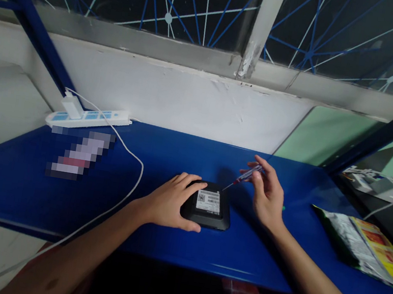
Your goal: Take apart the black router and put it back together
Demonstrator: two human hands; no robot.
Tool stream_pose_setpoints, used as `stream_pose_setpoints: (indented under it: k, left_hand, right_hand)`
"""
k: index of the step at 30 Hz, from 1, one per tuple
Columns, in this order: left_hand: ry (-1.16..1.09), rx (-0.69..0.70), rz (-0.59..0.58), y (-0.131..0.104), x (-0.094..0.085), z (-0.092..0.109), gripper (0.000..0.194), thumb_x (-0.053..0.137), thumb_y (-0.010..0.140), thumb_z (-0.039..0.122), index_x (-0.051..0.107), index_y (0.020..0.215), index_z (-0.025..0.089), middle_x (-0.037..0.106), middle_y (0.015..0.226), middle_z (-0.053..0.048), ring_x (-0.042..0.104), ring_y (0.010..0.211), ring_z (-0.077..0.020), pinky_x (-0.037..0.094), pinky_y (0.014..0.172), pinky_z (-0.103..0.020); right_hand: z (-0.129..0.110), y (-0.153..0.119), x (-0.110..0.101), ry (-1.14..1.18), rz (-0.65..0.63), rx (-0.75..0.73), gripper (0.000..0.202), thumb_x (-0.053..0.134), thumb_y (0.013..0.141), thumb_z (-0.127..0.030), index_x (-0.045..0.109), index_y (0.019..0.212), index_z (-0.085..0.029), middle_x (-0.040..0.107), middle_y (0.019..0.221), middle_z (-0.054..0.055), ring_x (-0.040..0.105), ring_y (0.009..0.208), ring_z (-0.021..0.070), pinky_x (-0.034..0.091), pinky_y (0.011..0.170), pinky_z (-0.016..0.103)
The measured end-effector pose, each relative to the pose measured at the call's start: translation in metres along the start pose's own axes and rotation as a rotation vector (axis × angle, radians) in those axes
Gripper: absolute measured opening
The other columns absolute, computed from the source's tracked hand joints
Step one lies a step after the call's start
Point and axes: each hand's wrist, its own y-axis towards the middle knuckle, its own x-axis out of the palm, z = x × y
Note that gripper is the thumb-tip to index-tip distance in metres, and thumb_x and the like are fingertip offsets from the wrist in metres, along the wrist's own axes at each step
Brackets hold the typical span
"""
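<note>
A flat black electronic device with a white printed label lies on the blue table. Across its left side rests my left hand, thumb at the near edge and fingers over the far edge, holding it down. My right hand pinches the clear handle of a small screwdriver. The driver slants down to the left, its thin shaft ending at the far right part of the device's top. Whether the tip sits in a screw is too small to tell.
A white power strip with a plugged-in charger stands at the back left. Its white cable curves past my left arm. A shiny snack packet lies at the right, near other electronics. Blue posts frame both sides.
</note>
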Motion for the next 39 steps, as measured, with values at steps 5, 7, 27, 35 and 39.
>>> stream_pose_setpoints:
  k: [5,7,27,35,39]
  left_hand:
    - [0.007,-0.006,-0.004,0.000,-0.002,0.002,0.105,0.074,0.065,0.074,0.037,0.150,0.025,0.040,0.153,-0.013,0.040,0.137,-0.0390,0.036,0.114,-0.057]
    - [0.008,-0.008,-0.009,0.001,-0.003,0.003,0.105,0.074,0.065,0.074,0.038,0.150,0.024,0.040,0.153,-0.013,0.040,0.136,-0.0387,0.037,0.114,-0.056]
    - [0.066,-0.118,0.058,0.004,-0.001,0.000,0.102,0.063,0.069,0.083,0.038,0.148,0.023,0.038,0.157,-0.015,0.036,0.142,-0.0414,0.033,0.114,-0.060]
    - [0.083,-0.145,0.052,0.005,-0.001,0.001,0.102,0.063,0.071,0.082,0.038,0.148,0.020,0.038,0.157,-0.014,0.037,0.141,-0.0389,0.033,0.115,-0.056]
    - [0.067,-0.134,0.053,0.005,-0.001,0.001,0.101,0.063,0.071,0.081,0.038,0.149,0.022,0.039,0.156,-0.014,0.037,0.141,-0.0391,0.034,0.114,-0.058]
  right_hand:
    - [-0.002,-0.001,0.002,0.122,-0.022,0.030,0.044,0.050,0.100,-0.033,0.048,0.144,-0.033,0.067,0.124,0.006,0.074,0.100,0.0209,0.063,0.086,0.044]
    - [-0.003,0.000,0.001,0.068,0.015,0.040,0.044,0.055,0.097,-0.034,0.052,0.141,-0.031,0.070,0.111,0.005,0.075,0.091,0.0195,0.063,0.083,0.042]
    - [-0.009,-0.002,0.003,0.018,0.008,0.005,0.037,0.064,0.091,-0.031,0.057,0.127,-0.028,0.068,0.101,0.003,0.069,0.073,0.0148,0.062,0.069,0.035]
    - [-0.011,-0.003,0.001,0.014,0.000,0.007,0.036,0.067,0.089,-0.030,0.060,0.124,-0.027,0.070,0.098,0.002,0.069,0.075,0.0147,0.061,0.069,0.033]
    - [-0.013,-0.004,0.001,0.000,0.018,-0.014,0.035,0.066,0.089,-0.028,0.061,0.123,-0.026,0.070,0.098,0.002,0.070,0.075,0.0148,0.062,0.070,0.033]
